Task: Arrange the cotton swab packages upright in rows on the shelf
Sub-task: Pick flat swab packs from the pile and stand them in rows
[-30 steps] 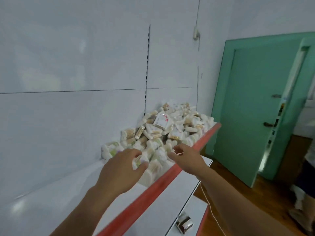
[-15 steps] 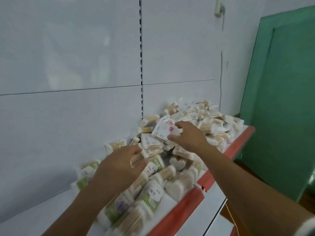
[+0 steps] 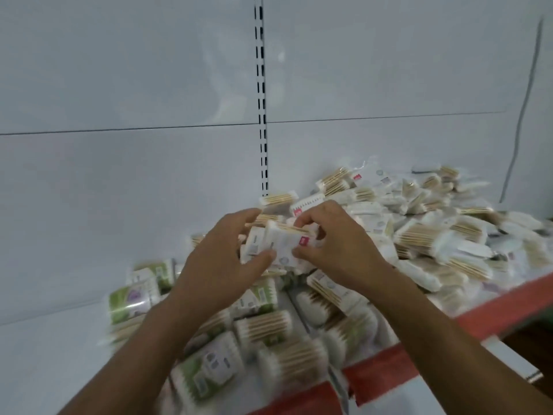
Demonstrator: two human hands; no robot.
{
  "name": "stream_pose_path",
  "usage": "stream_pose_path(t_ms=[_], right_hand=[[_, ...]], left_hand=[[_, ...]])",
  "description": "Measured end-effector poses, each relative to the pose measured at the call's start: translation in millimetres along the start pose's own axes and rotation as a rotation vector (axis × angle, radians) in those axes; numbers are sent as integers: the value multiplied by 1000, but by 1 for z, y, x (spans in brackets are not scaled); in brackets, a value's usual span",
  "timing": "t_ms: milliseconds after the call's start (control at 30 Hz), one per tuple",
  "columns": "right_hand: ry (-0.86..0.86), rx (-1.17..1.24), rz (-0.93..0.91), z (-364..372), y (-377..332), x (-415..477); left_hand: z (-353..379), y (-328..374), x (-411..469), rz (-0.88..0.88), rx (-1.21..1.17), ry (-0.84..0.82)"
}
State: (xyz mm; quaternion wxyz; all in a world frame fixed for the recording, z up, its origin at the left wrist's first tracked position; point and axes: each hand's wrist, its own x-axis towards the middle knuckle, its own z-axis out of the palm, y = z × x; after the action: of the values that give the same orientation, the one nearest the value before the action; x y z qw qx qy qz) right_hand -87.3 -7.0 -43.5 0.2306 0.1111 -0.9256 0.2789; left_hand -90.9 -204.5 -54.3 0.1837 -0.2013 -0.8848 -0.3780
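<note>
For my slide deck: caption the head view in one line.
Left hand and right hand hold one cotton swab package over the jumbled pile on the red-edged shelf.

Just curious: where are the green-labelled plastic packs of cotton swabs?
Head view: the green-labelled plastic packs lie leftmost on the white shelf, just below the left hand.

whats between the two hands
A white cotton swab package with a red label, pinched by the left hand and the right hand, seen in the head view.
</note>
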Motion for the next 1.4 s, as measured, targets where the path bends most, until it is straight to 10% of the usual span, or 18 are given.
stream_pose_path(t_ms=[300, 733, 1033, 1400], right_hand=[[-48, 440, -144, -24, -2, 22], [-56, -302, -201, 13, 12, 91], [-36, 876, 135, -28, 14, 38], [3, 881, 226, -36, 46, 11]], left_hand=[[3, 20, -8, -164, -29, 110], [-3, 10, -30, -557, -562, 413], [20, 29, 1, -556, -892, 425], [61, 68, 20, -358, -815, 340]])
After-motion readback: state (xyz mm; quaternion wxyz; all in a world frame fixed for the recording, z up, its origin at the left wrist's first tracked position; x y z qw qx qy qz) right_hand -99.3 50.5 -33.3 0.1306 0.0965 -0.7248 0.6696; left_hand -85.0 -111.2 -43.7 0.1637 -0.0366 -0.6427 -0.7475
